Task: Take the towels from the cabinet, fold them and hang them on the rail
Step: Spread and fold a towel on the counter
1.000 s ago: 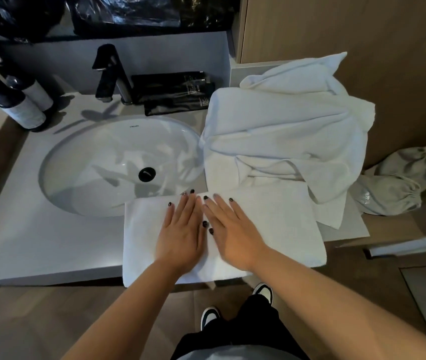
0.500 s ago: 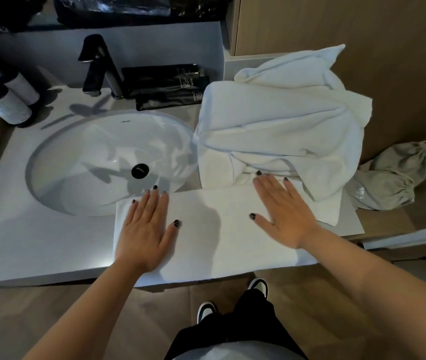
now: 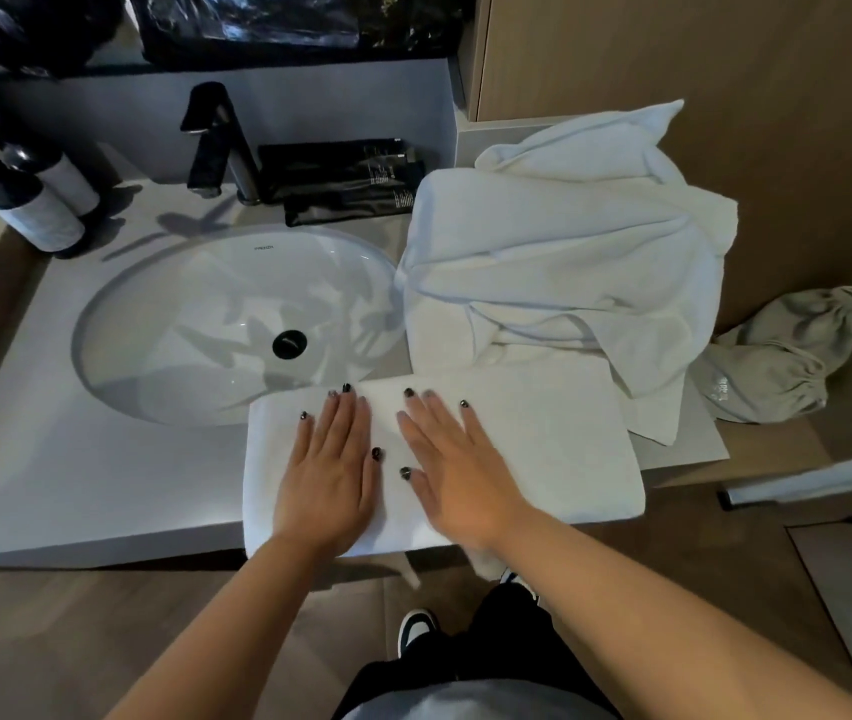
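Observation:
A white folded towel [image 3: 559, 444] lies flat along the front edge of the counter, its near side hanging slightly over. My left hand [image 3: 330, 470] presses flat on its left part with straight fingers. Beside it, my right hand [image 3: 455, 470] lies flat near the towel's middle, fingers straight and spread. Behind the folded towel a heap of loose white towels [image 3: 569, 262] is piled on the counter's right side. The rail and the cabinet interior are out of view.
A white oval sink [image 3: 195, 324] with a black tap [image 3: 216, 142] takes up the counter's [image 3: 75, 485] left. Two dark-capped bottles [image 3: 34, 205] stand at far left, black packets [image 3: 345, 184] behind the sink. A grey cloth bag [image 3: 777, 356] lies on the wooden ledge at right.
My hands had spread apart toward the towel's ends half a second ago; now both have come back together near its middle-left, still flat on it.

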The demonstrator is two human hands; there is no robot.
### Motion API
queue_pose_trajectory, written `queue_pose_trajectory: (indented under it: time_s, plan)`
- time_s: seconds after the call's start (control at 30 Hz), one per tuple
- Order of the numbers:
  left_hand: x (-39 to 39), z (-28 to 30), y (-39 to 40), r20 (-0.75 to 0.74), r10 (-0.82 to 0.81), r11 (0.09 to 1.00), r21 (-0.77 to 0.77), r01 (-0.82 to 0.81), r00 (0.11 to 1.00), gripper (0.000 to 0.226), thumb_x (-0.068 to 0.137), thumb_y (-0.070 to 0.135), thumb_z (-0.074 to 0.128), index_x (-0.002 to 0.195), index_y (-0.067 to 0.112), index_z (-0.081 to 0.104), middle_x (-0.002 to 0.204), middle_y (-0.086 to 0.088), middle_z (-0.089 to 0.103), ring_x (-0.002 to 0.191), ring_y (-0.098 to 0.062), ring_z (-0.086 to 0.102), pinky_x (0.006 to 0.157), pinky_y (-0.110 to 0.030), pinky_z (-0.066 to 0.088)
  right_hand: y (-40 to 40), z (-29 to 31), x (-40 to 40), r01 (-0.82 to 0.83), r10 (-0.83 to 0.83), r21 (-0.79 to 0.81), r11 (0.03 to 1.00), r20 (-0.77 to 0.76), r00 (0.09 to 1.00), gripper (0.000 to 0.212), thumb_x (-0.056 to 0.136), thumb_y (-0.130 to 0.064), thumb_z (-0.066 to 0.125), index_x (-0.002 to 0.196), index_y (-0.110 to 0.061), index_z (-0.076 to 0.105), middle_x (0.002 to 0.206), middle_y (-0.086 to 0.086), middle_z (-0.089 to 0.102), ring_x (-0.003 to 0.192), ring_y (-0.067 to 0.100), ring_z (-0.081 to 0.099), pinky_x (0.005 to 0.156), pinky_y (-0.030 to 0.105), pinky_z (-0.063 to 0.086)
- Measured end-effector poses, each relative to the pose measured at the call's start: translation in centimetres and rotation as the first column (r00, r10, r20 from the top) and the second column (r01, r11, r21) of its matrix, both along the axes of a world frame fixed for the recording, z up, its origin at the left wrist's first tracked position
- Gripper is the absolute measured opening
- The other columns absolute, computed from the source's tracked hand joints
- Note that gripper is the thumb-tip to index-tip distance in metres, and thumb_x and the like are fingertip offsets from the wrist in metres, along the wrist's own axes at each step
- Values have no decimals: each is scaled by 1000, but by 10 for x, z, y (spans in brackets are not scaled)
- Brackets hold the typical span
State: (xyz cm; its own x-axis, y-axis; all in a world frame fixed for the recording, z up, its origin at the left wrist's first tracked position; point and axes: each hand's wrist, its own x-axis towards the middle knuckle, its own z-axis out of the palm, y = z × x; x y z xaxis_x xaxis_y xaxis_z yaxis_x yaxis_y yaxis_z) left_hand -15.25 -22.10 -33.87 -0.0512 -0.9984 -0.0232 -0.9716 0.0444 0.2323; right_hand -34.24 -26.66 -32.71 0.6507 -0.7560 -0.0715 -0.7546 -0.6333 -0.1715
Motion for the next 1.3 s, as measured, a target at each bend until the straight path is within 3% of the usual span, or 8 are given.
queue_pose_trajectory:
  time_s: [0.3,0.43,0.5,0.57,0.7,0.77,0.93,1.3]
  plan:
    - [0,2,-3,51,10,998,62,-13,999,73,95,50,2,157,14,-3,165,-5,-6,151,-19,-13,122,-41,-8,-21,0,-85,147,-135,56,987,-188,973,79,91,-63,-9,154,-16,-17,161,-1,-24,147,16,-25,122,48,-5]
    - [-8,7,-12,49,-5,996,85,1,999,76,92,49,2,157,10,0,165,-10,-5,152,-25,-10,120,-47,-8,11,3,-83,265,-289,135,955,213,933,72,97,-50,14,157,-13,6,165,-1,-2,151,13,-12,124,36,-2]
    - [-17,9,-21,64,-117,992,50,114,991,73,95,48,10,157,10,11,165,-13,5,152,-28,1,120,-49,1,51,3,-67,428,-466,213,878,581,668,46,97,-36,40,139,-19,46,148,-7,42,141,9,31,117,28,26]
    - [-29,7,-28,84,-253,967,18,253,964,66,98,43,20,155,10,24,162,-15,19,150,-32,18,118,-56,18,86,3,-49,554,-673,459,695,686,276,13,91,-21,61,101,-27,55,103,-8,56,98,9,54,86,29,46]
    - [-39,-1,-35,78,-313,950,3,314,947,61,100,43,26,156,17,26,163,-10,18,151,-28,16,115,-62,23,105,-2,-22,212,-969,975,73,120,-218,33,84,-21,77,105,-11,53,89,5,58,78,17,54,64,21,44]
    - [-39,-3,-36,96,-319,947,-9,321,943,62,100,45,25,156,19,25,164,-9,18,151,-28,16,116,-61,23,98,-5,-16,-151,-944,988,-40,-87,-318,39,85,-24,76,116,-10,58,96,4,68,83,16,60,67,23,47]
    - [-37,-2,-38,102,-312,950,6,313,945,63,101,51,17,157,23,19,165,-6,14,152,-26,12,119,-58,19,88,-14,-2,-430,-854,898,91,-152,-498,59,72,-11,77,128,-11,57,122,11,68,116,28,62,89,37,51]
    - [-36,-4,-37,95,-312,950,-4,313,945,70,98,62,14,158,26,10,165,-4,8,152,-24,5,121,-56,13,82,-15,-18,-461,-776,867,192,-153,-612,42,86,-4,67,124,-20,60,115,4,73,110,23,67,93,39,53]
